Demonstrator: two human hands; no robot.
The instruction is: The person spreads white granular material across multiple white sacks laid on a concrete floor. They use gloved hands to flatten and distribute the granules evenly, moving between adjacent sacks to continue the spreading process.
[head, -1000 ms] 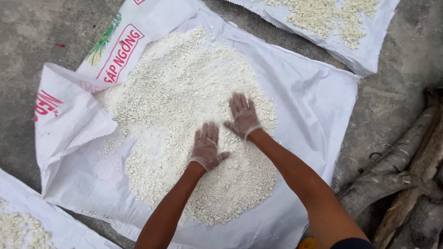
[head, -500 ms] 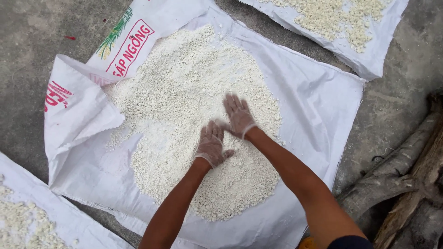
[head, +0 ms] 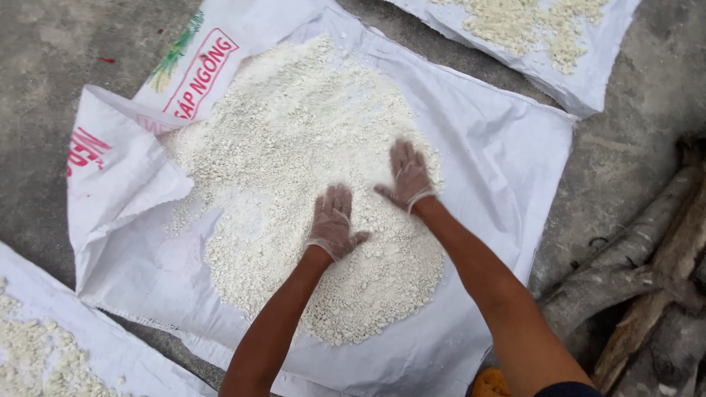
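The 2 neighbouring sacks are cut off by the frame: one at the top right with a yellowish crumble on it, one at the lower left showing only a corner. A fold of the middle white woven sack flips over at its left edge and hides part of what lies there. Both palms are hidden, pressed down into the white crumbly granules, which lie spread in a broad oval heap on the middle sack on the concrete ground. The left hand lies flat on the heap, fingers together and pointing away, thumb out. The right hand rests a little further out, fingers slightly spread. Both wear thin clear gloves. Rough logs lie at the right.
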